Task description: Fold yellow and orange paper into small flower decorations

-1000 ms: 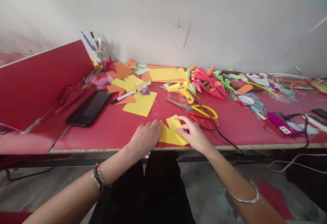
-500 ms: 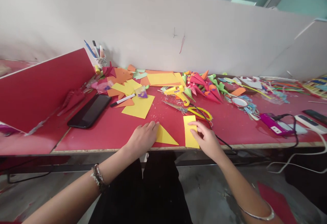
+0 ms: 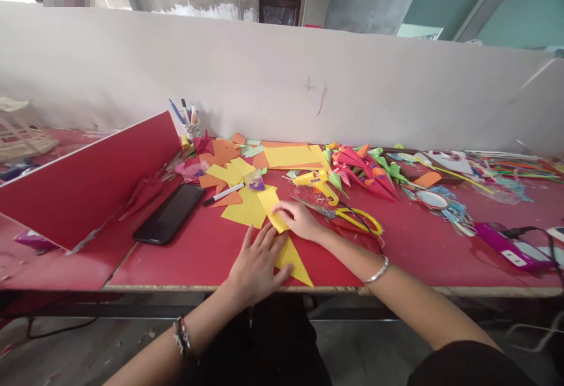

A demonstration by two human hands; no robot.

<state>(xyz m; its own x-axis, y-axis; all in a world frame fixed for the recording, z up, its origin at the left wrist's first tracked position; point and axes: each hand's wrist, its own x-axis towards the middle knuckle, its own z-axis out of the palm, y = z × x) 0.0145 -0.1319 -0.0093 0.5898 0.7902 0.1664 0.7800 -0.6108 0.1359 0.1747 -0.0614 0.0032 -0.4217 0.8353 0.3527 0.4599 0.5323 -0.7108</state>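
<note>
My left hand lies flat with its fingers spread, pressing on a yellow triangular piece at the table's front edge. Just beyond its fingertips, my right hand is closed on a yellow rectangular piece, which looks like paper or thin foam sheet. That piece overlaps the larger yellow sheet behind it. Yellow-handled scissors and a yellow glue gun lie right of and beyond my right hand. My right fingertips partly cover the rectangle.
Left are a black phone, a white marker and a standing red board. A pen cup stands near the wall. Folded colourful cones lie at the back; a purple power strip sits at right.
My right hand has carried the yellow rectangle leftward and away from me, to the larger sheet. My left hand has spread its fingers over the triangle. The view has tilted upward.
</note>
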